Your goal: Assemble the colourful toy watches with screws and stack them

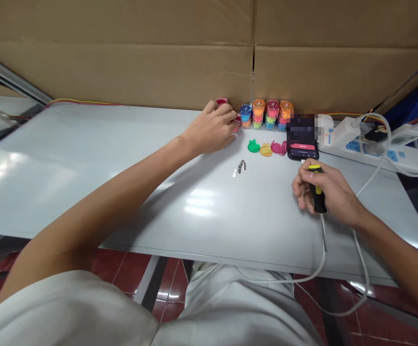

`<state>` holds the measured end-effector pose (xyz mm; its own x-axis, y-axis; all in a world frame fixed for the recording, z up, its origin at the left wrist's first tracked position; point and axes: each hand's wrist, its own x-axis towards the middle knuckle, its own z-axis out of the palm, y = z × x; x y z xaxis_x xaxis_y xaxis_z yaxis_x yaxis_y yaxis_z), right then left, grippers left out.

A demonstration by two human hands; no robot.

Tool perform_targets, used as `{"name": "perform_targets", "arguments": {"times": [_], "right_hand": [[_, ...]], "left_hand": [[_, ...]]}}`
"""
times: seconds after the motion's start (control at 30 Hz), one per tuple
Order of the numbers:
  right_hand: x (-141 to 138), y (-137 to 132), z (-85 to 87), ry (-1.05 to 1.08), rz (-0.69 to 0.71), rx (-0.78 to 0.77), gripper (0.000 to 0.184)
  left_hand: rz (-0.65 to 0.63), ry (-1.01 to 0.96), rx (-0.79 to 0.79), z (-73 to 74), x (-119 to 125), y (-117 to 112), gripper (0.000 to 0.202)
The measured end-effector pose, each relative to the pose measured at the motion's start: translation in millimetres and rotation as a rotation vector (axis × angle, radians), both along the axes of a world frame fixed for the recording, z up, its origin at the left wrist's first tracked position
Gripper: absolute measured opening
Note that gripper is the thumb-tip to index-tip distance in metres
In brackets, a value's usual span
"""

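Note:
At the back of the table my left hand (214, 127) curls its fingers over a small pink-red plastic piece (222, 102), mostly hidden behind the knuckles. Beside those fingertips stand several short stacks of bright plastic pieces, among them a blue-topped stack (245, 116) and an orange-topped stack (259, 114). My right hand (329, 190) is wrapped around the black and yellow handle of a screwdriver (319, 194), its shaft pointing down toward me. Between the hands lie small metal blades (240, 168). Behind these are a green piece (253, 146), a yellow piece (265, 149) and a magenta piece (278, 147), all flat plastic.
A dark phone (303, 151) lies near the back right, its screen partly blurred out. Right of it is a white power strip (392, 156) with plugs. A white cable (364, 269) loops past my right hand and over the table's front edge. Cardboard (140, 72) walls the back.

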<state>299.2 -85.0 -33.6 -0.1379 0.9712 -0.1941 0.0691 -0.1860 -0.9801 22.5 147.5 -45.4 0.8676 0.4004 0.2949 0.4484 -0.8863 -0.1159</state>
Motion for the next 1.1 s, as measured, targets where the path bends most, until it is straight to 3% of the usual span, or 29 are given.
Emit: {"name": "perform_targets", "arguments": {"times": [0.2, 0.43, 0.53, 0.63, 0.77, 0.93, 1.1], "right_hand": [[2.6, 1.7, -2.6, -0.083, -0.033, 0.005, 0.025], [-1.2, 0.8, -0.5, -0.113, -0.041, -0.009, 0.028], [-0.8, 2.1, 1.5, -0.11, -0.168, 0.041, 0.031], [-0.1, 4.6, 5.6, -0.091, -0.333, 0.106, 0.037], [1.0, 9.3, 9.1, -0.03, -0.417, 0.184, 0.037], [4.4, 13.6, 2.8, 0.029, -0.414, 0.318, 0.03], [2.2, 10.3, -2.3, -0.012, -0.323, 0.276, 0.023]], "left_hand": [[0.05, -0.066, -0.055, -5.0, -3.0, -5.0, 0.038], [0.094, -0.025, 0.03, 1.1, 5.3, 1.1, 0.032], [0.106, 0.001, -0.019, 7.6, -1.3, -13.3, 0.032], [0.131, 0.014, -0.174, 11.6, -10.7, -33.5, 0.032], [0.152, -0.075, -0.307, 15.3, -20.5, -54.1, 0.018], [0.062, -0.254, -0.362, 33.1, -23.9, -81.1, 0.003], [-0.246, -0.182, -0.618, 36.5, -19.3, -120.2, 0.005]]}}
